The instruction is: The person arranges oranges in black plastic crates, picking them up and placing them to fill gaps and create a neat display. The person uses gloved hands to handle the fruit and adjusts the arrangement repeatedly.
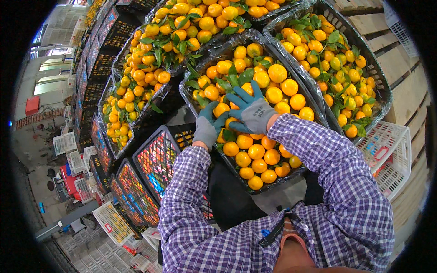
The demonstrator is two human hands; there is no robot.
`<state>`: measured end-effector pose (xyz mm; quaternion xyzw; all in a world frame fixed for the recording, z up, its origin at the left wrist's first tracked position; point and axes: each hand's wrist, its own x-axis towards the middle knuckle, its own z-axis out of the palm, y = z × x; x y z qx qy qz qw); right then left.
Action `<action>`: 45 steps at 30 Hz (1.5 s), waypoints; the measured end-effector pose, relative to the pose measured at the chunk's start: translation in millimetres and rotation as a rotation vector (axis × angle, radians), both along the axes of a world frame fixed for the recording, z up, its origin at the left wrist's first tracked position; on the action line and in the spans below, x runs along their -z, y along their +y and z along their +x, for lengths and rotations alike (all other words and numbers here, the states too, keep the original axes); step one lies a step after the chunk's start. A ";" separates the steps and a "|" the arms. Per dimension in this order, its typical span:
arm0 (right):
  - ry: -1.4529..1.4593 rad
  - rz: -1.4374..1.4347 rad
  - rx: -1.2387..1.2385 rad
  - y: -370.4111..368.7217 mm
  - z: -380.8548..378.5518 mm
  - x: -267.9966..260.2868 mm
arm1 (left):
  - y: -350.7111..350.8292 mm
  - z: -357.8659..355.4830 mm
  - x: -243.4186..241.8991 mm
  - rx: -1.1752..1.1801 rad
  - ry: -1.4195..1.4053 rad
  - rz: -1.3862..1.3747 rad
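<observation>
Several mandarins [258, 163] fill a black plastic crate [278, 186] lined with clear film, right before me. My right hand [254, 112], in a grey glove with teal-coated fingers, lies palm down over the middle of the fruit, fingers spread. At the crate's left rim, my left hand [209, 126] wears the same kind of glove. Its fingers and thumb are apart around a mandarin [221, 110]; whether it grips the fruit is unclear. Green leaves [245, 76] lie among the mandarins just beyond my hands.
Another lined crate [382, 99] of leafy mandarins adjoins on the right, beside wooden pallets [409, 82]. More heaped mandarins [206, 23] stand beyond and to the left. Black crates with colourful sides [157, 160] stack at my left; a white plastic crate [404, 153] sits at right.
</observation>
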<state>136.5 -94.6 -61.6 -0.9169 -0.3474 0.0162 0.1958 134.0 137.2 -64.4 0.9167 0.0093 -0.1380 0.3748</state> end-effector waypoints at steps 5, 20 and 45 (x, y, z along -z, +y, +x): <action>-0.009 -0.001 0.022 -1.9 -0.9 -1.4 | -2.0 -5.6 -11.0 0.010 0.009 -0.019; -0.123 -0.001 -0.040 7.7 -3.3 3.8 | 63.2 39.1 -24.9 0.154 0.228 0.000; -0.015 -0.009 -0.033 15.6 1.0 -19.8 | 67.0 7.7 -40.7 -0.218 -0.227 -0.369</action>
